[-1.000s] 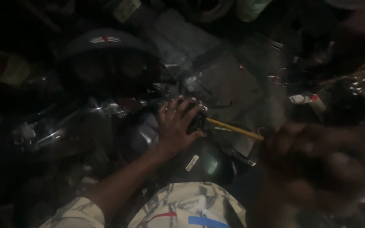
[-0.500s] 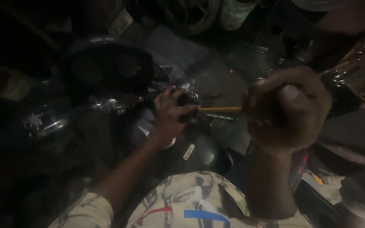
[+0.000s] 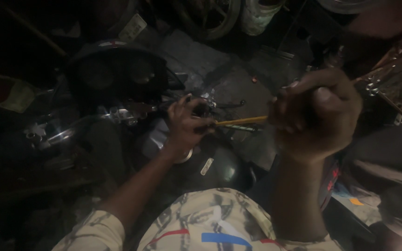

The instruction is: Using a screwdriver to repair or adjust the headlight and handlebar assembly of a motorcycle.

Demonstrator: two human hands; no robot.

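My left hand [image 3: 185, 125] grips the black handlebar grip [image 3: 201, 110] of a motorcycle, at the right end of the chrome handlebar [image 3: 117, 114]. My right hand [image 3: 315, 114] is closed in a fist around the handle of a tool with a thin yellow shaft [image 3: 240, 122]. The shaft points left and its tip meets my left hand at the grip. Below my left hand lies the dark fuel tank [image 3: 215, 167]. The round instrument cluster [image 3: 117, 74] sits beyond the handlebar. The scene is very dark.
A wheel [image 3: 215, 16] and a pale bucket [image 3: 259, 16] stand at the top on the grey floor [image 3: 238, 83]. Metal parts [image 3: 391, 83] lie at the right. My patterned shirt [image 3: 210, 223] fills the bottom.
My right hand has come up from the lower right and now holds the tool's handle level with the grip. My left hand stays on the handlebar grip.
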